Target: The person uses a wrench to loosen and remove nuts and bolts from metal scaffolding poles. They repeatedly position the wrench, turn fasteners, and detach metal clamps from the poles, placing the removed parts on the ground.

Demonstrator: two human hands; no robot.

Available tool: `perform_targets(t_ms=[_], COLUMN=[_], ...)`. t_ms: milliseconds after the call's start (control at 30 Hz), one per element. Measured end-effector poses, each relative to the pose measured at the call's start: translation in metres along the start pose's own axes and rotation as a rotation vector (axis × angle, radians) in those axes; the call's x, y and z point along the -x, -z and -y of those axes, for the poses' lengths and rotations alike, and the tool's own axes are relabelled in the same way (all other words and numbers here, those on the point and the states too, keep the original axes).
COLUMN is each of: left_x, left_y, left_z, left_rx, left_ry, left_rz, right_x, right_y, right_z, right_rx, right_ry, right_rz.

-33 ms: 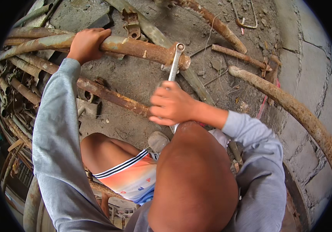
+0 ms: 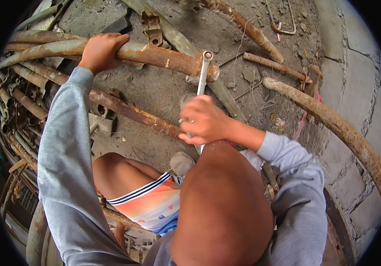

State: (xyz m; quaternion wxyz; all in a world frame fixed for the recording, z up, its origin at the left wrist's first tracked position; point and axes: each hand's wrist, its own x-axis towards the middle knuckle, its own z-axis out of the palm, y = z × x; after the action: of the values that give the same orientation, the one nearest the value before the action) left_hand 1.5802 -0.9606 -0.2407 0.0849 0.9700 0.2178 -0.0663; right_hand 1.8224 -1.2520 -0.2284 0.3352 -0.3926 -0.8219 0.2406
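The left hand (image 2: pixel 103 52) is wrapped tight around a long rusty pipe (image 2: pixel 159 56), with the thumb laid along its top side. The pipe comes in from the left, bends a little, and ends near the top middle of the view. The right hand (image 2: pixel 204 119) has its fingers curled around a shiny wrench (image 2: pixel 203 82), and those fingers look blurry. The ring at the top of the wrench sits around a small bolt (image 2: pixel 207 55) at the pipe's end. The right hand is just past the person's bent knee (image 2: pixel 226 177). A long grey-green bar (image 2: pixel 177 37) goes under the pipe's end, over the dirt ground (image 2: pixel 155 102). A metal bracket (image 2: pixel 153 32) lies just past the pipe. Many old pipes (image 2: pixel 31 106) are piled on the left. On the right, a fat curved pipe (image 2: pixel 328 108) lies near a grey block wall (image 2: pixel 359 75).
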Motion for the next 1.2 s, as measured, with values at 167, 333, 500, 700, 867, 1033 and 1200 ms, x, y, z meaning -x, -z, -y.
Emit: perform_targets(t_ms=[167, 333, 500, 700, 867, 1033, 1200], left_x=[-0.006, -0.004, -0.003, -0.002, -0.005, -0.004, -0.001], left_y=[-0.002, -0.003, -0.005, -0.004, 0.002, 0.001, -0.002], left_z=[0.004, 0.004, 0.005, 0.003, 0.000, 0.004, 0.005], left_rx=[-0.011, -0.002, -0.012, -0.021, -0.018, -0.029, -0.016], left_ry=[0.007, -0.003, 0.003, 0.005, -0.003, 0.017, 0.025], left_rz=[-0.016, -0.028, 0.003, -0.004, -0.035, -0.002, 0.015], right_x=[0.036, 0.059, 0.052, 0.050, 0.052, 0.057, 0.047], right_y=[0.036, 0.056, 0.079, 0.080, 0.075, 0.080, 0.078], right_z=[0.003, 0.013, 0.015, -0.001, -0.006, -0.044, -0.050], right_rx=[0.165, -0.311, -0.532, -0.133, -0.022, 0.160, 0.251], right_ry=[-0.367, -0.687, -0.733, -1.159, -0.668, -0.831, -0.825], right_rz=[-0.073, -0.020, 0.142, -0.255, 0.076, -0.008, 0.153])
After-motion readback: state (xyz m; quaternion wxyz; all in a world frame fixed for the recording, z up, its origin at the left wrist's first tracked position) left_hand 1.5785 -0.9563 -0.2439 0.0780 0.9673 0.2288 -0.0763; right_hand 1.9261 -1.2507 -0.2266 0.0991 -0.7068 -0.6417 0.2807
